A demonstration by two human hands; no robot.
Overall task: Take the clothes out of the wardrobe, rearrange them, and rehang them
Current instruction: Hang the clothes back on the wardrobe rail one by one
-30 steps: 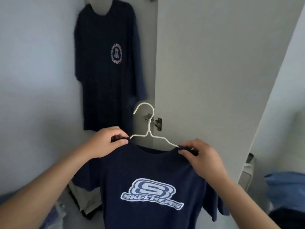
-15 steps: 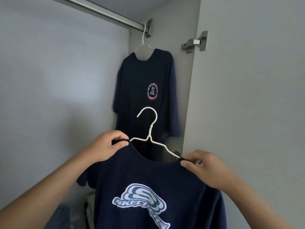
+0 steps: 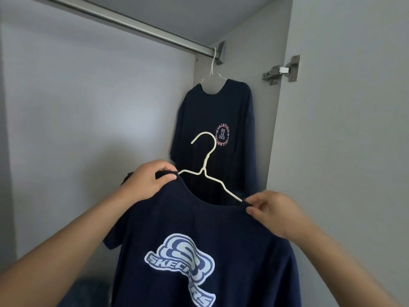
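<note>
While gripped at both shoulders, navy cotton T-shirt with pale blue logo (image 3: 199, 240) on thin white wire hanger (image 3: 207, 165), low centre, below the rail. Left hand (image 3: 148, 185) at 10 o'clock of the collar, pinching fabric; right hand (image 3: 272, 210) at 3 o'clock, pinching fabric. At 1 o'clock, second navy T-shirt with round red print (image 3: 212, 129), hung from brushed metal rail (image 3: 132, 24). Steel door hinge (image 3: 281, 70) at 2 o'clock.

A silver metal wardrobe rail (image 3: 137, 24) crosses the upper left of the frame; near its right end hangs a white wire hanger (image 3: 213, 72) carrying a navy T-shirt (image 3: 212, 129).
</note>
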